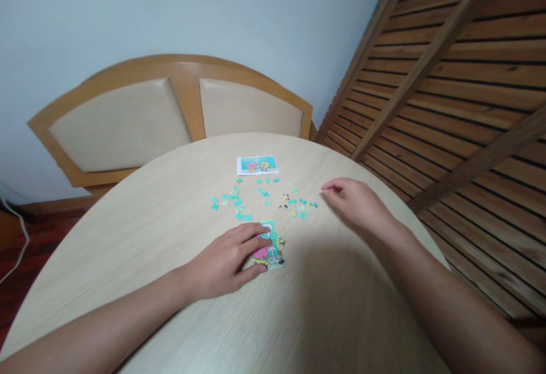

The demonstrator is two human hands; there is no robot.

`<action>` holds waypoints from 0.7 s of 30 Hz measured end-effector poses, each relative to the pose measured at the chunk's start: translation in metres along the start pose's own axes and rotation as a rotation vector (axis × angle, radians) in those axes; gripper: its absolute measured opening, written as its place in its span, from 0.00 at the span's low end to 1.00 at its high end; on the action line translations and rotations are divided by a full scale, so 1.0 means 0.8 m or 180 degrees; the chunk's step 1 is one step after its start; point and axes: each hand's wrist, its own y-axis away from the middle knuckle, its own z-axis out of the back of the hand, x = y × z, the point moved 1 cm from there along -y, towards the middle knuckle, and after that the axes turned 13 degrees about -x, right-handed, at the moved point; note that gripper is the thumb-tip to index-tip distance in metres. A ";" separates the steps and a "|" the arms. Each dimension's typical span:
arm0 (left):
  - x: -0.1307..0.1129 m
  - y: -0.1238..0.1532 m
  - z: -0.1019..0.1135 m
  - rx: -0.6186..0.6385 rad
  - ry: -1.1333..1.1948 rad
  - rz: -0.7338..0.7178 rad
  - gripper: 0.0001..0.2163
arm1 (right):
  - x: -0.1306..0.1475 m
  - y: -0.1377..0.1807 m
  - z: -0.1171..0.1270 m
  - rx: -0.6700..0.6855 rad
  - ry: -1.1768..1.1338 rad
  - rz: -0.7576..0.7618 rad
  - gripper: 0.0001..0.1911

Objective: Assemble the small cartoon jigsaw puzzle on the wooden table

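Note:
A partly joined jigsaw puzzle (pixel 275 252) with cartoon figures in pink, yellow and turquoise lies on the table in front of me. My left hand (pixel 232 254) rests over its left side, fingers spread and fingertips on the joined pieces, hiding part of the picture. To the right of the loose puzzle pieces (pixel 302 202), my right hand (pixel 352 198) is just above the table. Its thumb and forefinger are pinched together; whether a small piece is between them, I cannot make out.
Several more loose turquoise pieces (pixel 232 198) are scattered beyond the joined part. Behind them lies a reference picture card (pixel 258 165). The round wooden table (pixel 140 237) has a cushioned chair back or bench (pixel 185 95) at its far side. Slatted wood (pixel 452 78) stands on the right.

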 end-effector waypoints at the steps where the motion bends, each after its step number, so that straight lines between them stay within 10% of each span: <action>1: 0.000 0.000 0.000 -0.0001 0.0001 -0.0004 0.18 | -0.005 0.000 -0.003 0.0040 0.0020 -0.0059 0.11; 21: 0.001 0.001 -0.001 0.0045 -0.0027 0.0041 0.18 | 0.049 0.024 -0.043 0.0557 -0.0309 0.0562 0.10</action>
